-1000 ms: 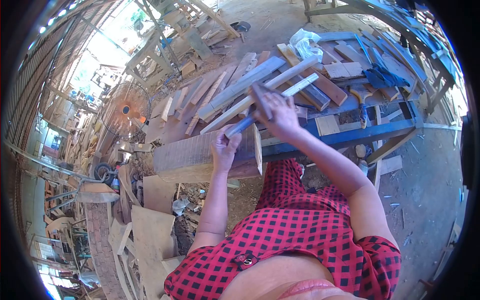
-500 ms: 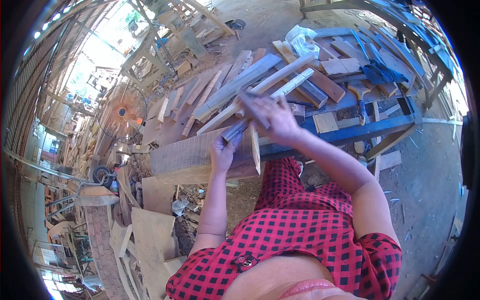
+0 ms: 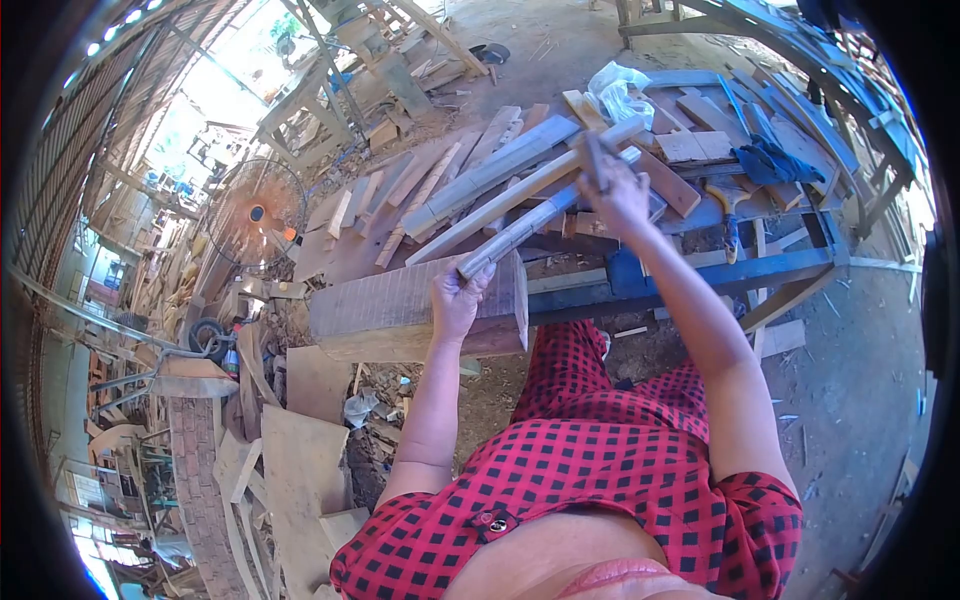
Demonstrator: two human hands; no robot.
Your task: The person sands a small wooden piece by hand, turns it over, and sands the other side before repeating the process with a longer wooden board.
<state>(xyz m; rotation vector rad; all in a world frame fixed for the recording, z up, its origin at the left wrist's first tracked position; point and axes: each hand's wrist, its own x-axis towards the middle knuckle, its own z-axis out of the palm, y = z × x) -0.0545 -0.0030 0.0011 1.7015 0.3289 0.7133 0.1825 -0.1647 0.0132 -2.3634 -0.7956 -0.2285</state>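
Note:
My left hand (image 3: 458,302) is closed around the near end of a narrow wooden strip (image 3: 522,224), which slants away up and to the right. Under that hand lies a thick wooden beam (image 3: 390,312). Gripped in my right hand (image 3: 624,202) is a dark flat block (image 3: 593,160), which overlaps the far end of the strip in this view. A longer pale wooden bar (image 3: 500,203) runs alongside the strip, just to its left.
Boards and offcuts cover the low table (image 3: 690,265). A clear plastic bag (image 3: 618,92), a dark blue cloth (image 3: 775,160) and a yellow-handled tool (image 3: 729,205) lie among them. A round fan (image 3: 257,213) stands at the left, with a wheelbarrow (image 3: 195,375) nearer.
My right hand and the dark block have moved away along the strip, from near my left hand to its far end. My left hand keeps its hold on the near end.

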